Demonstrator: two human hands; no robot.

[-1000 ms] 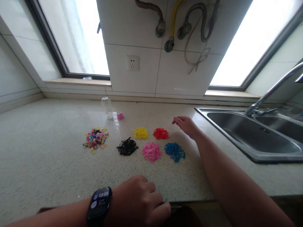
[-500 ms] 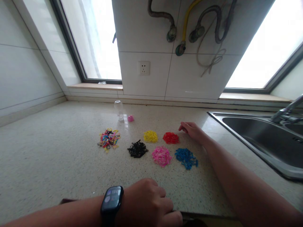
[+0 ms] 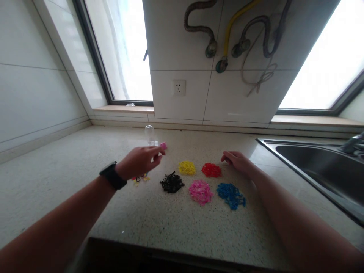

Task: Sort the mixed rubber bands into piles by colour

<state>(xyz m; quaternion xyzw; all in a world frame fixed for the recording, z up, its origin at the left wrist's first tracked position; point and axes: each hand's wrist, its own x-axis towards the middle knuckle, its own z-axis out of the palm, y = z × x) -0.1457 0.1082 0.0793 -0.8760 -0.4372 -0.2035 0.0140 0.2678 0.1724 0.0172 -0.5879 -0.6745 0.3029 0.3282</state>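
My left hand (image 3: pixel 143 161), with a black watch on its wrist, reaches over the pile of mixed-colour small rubber bands (image 3: pixel 141 179) and hides most of it. Thumb and forefinger are apart, and nothing shows between them. Just beyond its fingertips are a pink cap (image 3: pixel 163 145) and a clear bottle (image 3: pixel 149 134), whose lower part is partly covered. My right hand (image 3: pixel 235 159) rests on the counter, fingers loosely bent and holding nothing, beside the red rubber bands (image 3: pixel 211 170). Yellow (image 3: pixel 187 168), black (image 3: pixel 172 182), pink (image 3: pixel 200 192) and blue rubber bands (image 3: pixel 231 195) lie in separate piles between the hands.
A steel sink (image 3: pixel 267 143) with a faucet (image 3: pixel 352 144) is set into the counter (image 3: pixel 159 227) at the right. The tiled wall at the back carries a socket (image 3: pixel 179 87) and hoses with valves (image 3: pixel 222 65). The counter's front edge runs along the bottom.
My left hand has risen from the counter's front edge and moved forward over the mixed pile. My right hand stays by the red pile. The view has shifted left.
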